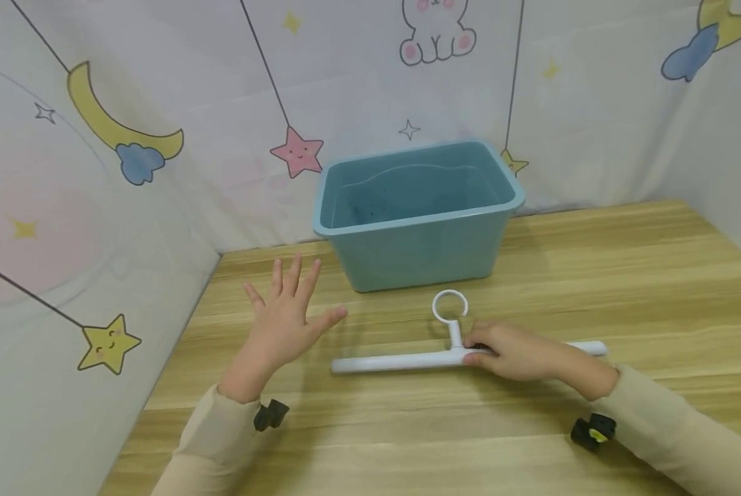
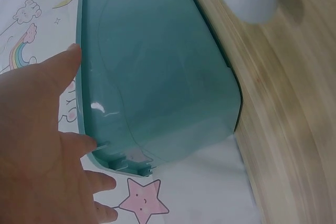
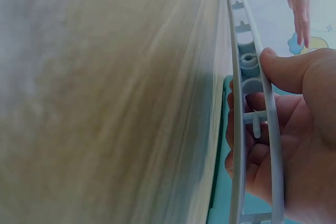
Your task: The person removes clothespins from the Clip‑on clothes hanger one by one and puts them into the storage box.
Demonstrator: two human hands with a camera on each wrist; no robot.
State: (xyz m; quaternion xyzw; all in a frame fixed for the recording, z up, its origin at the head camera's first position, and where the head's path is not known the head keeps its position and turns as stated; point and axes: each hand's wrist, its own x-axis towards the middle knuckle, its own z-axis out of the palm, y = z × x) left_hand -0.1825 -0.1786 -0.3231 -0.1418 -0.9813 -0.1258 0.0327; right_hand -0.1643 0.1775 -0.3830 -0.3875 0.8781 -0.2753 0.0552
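Note:
A white clothes hanger (image 1: 395,362) with a round hook at its middle lies lengthwise in front of the blue-green bin (image 1: 420,251). My right hand (image 1: 516,350) grips its bar just right of the hook, thumb on the near side. In the right wrist view the hollow underside of the hanger (image 3: 239,145) shows, with fingers curled behind it. My left hand (image 1: 284,324) is raised with its fingers spread, left of the hanger's end, and holds nothing. From the left wrist, that hand (image 2: 42,145) overlaps the rim of the bin (image 2: 157,72).
The bin stands at the back of the wood-grain table (image 1: 395,441), against a white cloth backdrop (image 1: 222,62) printed with stars, moons and a bear. More cloth rises along the table's left side. Black wrist cameras (image 1: 271,415) sit at both sleeves.

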